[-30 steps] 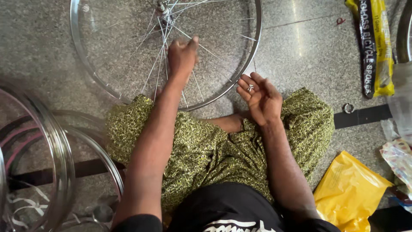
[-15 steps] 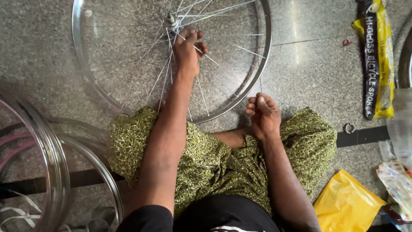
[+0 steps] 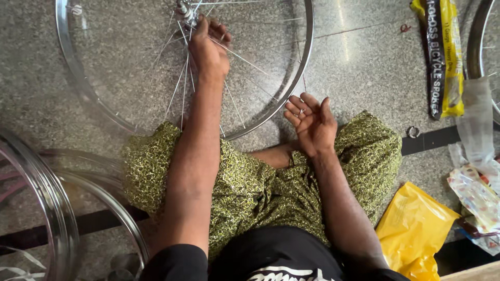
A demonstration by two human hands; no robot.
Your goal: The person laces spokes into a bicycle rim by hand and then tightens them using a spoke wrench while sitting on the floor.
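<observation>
Steel spokes (image 3: 183, 86) fan from the hub (image 3: 184, 10) of the bicycle wheel (image 3: 307, 62) lying on the stone floor before our knees. Our left hand (image 3: 208, 47) curls around spokes beside the hub; our right hand (image 3: 311, 122) (palm up, fingers loosely cupped) cradles something tiny.

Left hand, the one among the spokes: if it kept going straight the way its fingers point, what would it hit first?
The left hand points up the frame toward the hub, which sits just beyond the fingertips, so it would likely meet the hub first. Depth is hard to judge.
</observation>
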